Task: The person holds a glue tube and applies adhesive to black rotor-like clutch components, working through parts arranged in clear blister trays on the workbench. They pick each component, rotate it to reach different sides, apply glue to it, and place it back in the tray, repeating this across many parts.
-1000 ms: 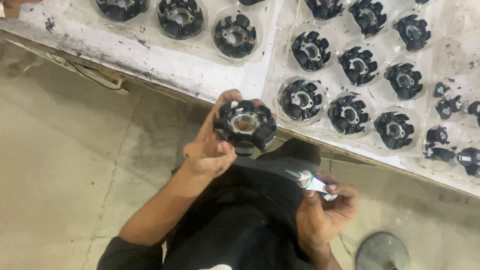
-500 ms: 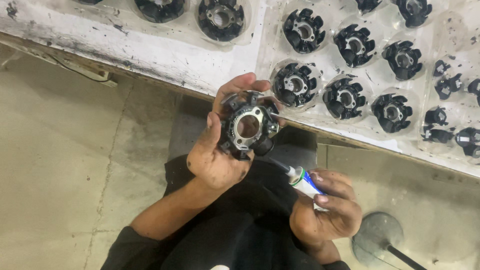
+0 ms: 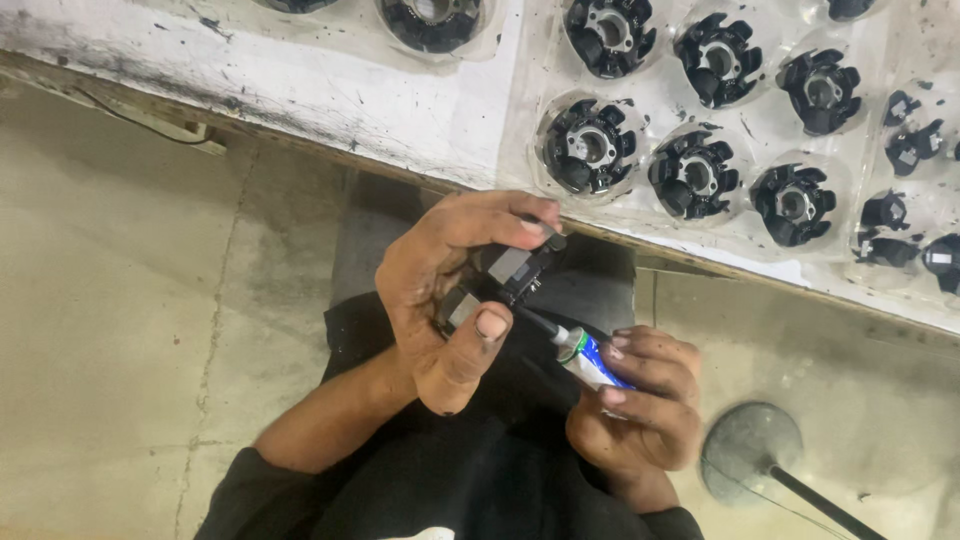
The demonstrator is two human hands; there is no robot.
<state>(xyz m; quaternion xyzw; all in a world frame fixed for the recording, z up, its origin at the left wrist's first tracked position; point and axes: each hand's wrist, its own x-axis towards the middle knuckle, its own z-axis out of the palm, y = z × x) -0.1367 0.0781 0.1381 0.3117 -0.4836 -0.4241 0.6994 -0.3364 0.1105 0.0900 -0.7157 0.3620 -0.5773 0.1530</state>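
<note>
Left hand (image 3: 450,300) is wrapped tight round a black toothed round stator part with grey metal faces (image 3: 505,275), held edge-on over the lap just below the bench (image 3: 330,90) edge. Right hand (image 3: 640,400) pinches a small blue-and-white squeeze tube (image 3: 590,358), black nozzle touching the part. More black stators (image 3: 590,145) sit in clear trays up on the bench.

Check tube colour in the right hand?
Tube is blue and white with a green band near the nozzle, held in the right hand. Head view, the only one.
</note>
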